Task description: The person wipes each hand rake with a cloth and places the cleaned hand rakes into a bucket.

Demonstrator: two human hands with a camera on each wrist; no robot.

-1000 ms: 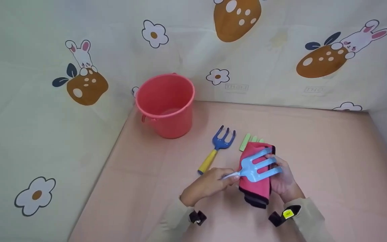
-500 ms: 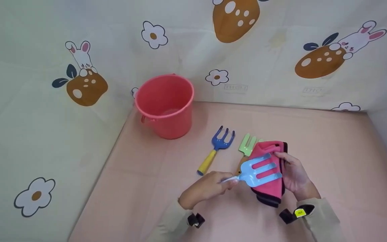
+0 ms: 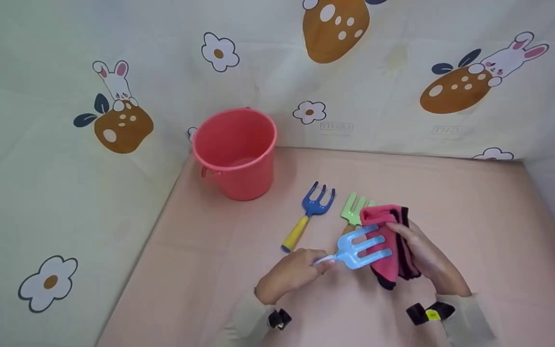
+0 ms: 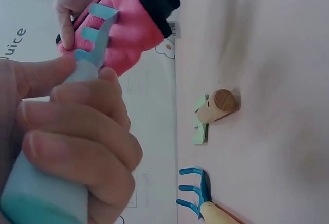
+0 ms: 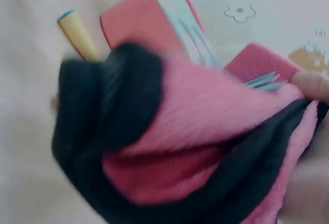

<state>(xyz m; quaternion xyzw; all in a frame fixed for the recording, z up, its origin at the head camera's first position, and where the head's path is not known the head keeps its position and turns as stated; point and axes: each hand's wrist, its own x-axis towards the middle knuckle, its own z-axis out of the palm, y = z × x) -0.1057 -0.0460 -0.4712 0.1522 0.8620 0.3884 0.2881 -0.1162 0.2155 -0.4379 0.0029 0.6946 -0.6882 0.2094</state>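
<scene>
In the head view my left hand (image 3: 293,271) grips the handle of a light blue three-pronged garden hand fork (image 3: 350,251), its prongs pointing right. The left wrist view shows my fingers (image 4: 85,147) curled round its pale handle, which has a teal end. My right hand (image 3: 427,255) pinches a folded pink cloth (image 3: 386,272) with black edging, thumb on top. The prongs lie in front of the cloth in the head view; whether they touch it I cannot tell. Up close in the right wrist view, the cloth (image 5: 205,95) sags in loose folds and is partly blurred.
A blue hand fork (image 3: 314,206) with a yellow handle lies on the pink surface (image 3: 200,270). Right of it is a green hand fork (image 3: 350,215) with a wooden handle, partly covered from view. A red bucket (image 3: 248,180) stands behind, near the patterned wall covering (image 3: 268,62).
My right hand has moved right with the cloth, which now hangs in a different fold. The light blue fork has shifted slightly left and down. More of the green fork shows.
</scene>
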